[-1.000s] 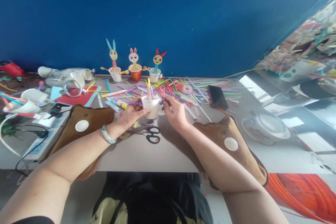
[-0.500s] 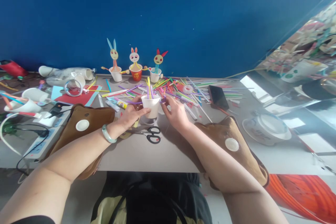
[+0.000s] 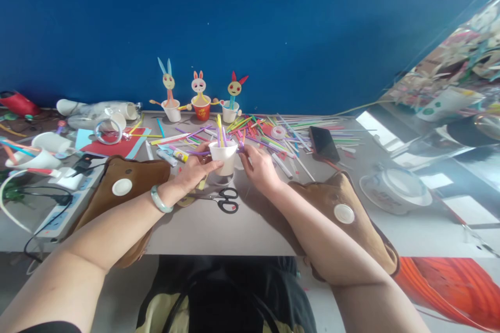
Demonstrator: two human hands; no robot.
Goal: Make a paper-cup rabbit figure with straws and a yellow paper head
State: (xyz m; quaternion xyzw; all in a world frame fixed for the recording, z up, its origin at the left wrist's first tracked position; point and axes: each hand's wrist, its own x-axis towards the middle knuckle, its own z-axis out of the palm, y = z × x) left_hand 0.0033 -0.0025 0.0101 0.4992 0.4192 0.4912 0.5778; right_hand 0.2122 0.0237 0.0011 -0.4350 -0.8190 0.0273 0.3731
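Observation:
A white paper cup (image 3: 223,159) stands upright between my hands, with yellow and purple straws (image 3: 221,132) rising out of it. My left hand (image 3: 194,170) is closed on the cup's left side, its thumb across the front. From that side a purple straw (image 3: 198,153) sticks out past the fingers. At the right wall, the fingertips of my right hand (image 3: 259,167) pinch a short purple piece (image 3: 240,150), probably a straw; most of it is hidden. Just below the cup lie black-handled scissors (image 3: 227,201) and a clear round object (image 3: 221,180).
Several loose coloured straws (image 3: 269,138) cover the table's back, with a phone (image 3: 324,144) to their right. Three rabbit-faced cups, one red (image 3: 201,111), line the wall. Brown cushions (image 3: 125,187) flank my arms. A power strip (image 3: 70,208) sits left, a lidded container (image 3: 394,191) right.
Both hands stay at the cup with nearly the same grip. The whole view has shifted slightly; the right fingertips have moved very little against the cup's side.

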